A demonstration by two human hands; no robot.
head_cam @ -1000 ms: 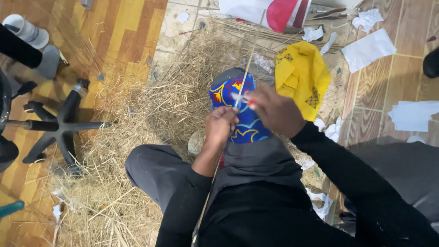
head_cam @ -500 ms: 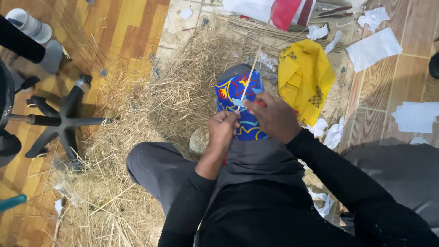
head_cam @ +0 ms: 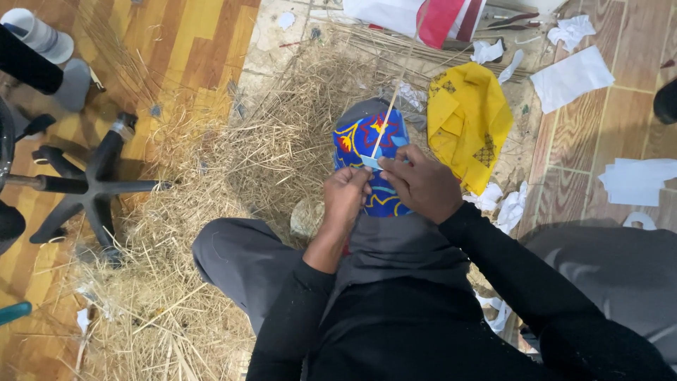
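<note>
Yellow cloth (head_cam: 469, 123), straw (head_cam: 211, 183), chair base (head_cam: 84, 187)

- The hands, left (head_cam: 347, 194) and right (head_cam: 422, 185), covered the lower end of the stick (head_cam: 384, 120) and part of the blue cloth (head_cam: 367, 137).
- The fingertips' grip was too small to tell.
- The chair base (head_cam: 88, 187) was cut off at the left edge.
- The red-and-white item (head_cam: 423, 17) was cut off at the top.

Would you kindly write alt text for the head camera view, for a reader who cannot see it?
Seen from above, a seated person's left hand and right hand pinch a thin stick over a blue patterned cloth. Loose straw covers the floor, with a yellow cloth and paper scraps nearby.
</note>
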